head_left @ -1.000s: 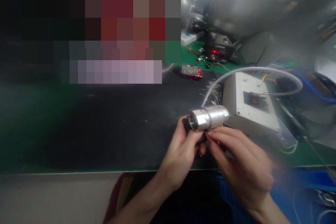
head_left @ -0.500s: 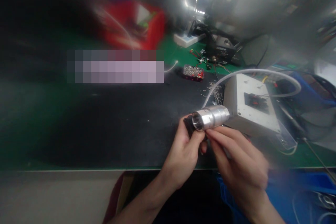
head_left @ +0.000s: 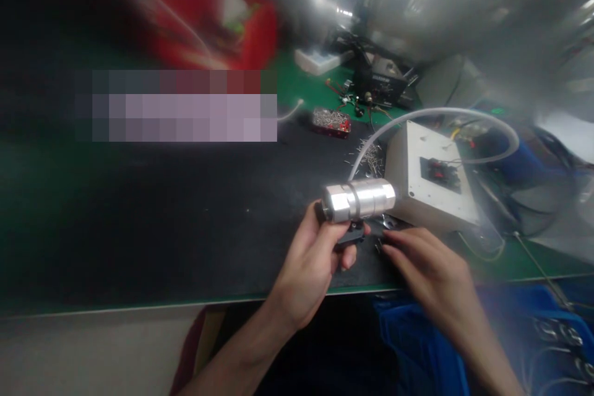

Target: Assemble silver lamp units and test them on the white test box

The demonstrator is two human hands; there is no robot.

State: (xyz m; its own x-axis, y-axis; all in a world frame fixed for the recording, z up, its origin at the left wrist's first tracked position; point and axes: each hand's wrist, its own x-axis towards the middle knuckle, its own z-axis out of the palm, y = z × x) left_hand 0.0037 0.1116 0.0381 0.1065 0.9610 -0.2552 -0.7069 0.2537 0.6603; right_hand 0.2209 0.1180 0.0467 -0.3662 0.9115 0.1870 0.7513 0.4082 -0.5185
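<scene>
My left hand (head_left: 313, 263) grips a silver metal cylinder fitting (head_left: 358, 199) with a small black part under it, held level above the black mat (head_left: 185, 216). My right hand (head_left: 429, 269) lies just to the right of it, off the cylinder, fingers curled low over the mat near some small dark pieces (head_left: 380, 246); whether they pinch anything is hidden. A clear tube (head_left: 464, 114) loops up behind the cylinder.
A grey box with a red switch (head_left: 431, 176) stands right behind the cylinder. A red tin of metal pins (head_left: 330, 120) and loose pins sit farther back, by a black power unit (head_left: 383, 80). Blue bins (head_left: 510, 334) sit below the table edge at right.
My right hand has let go of the cylinder and dropped to the mat. The left hand turned the cylinder, so its open threaded end no longer faces me. The view shifted slightly.
</scene>
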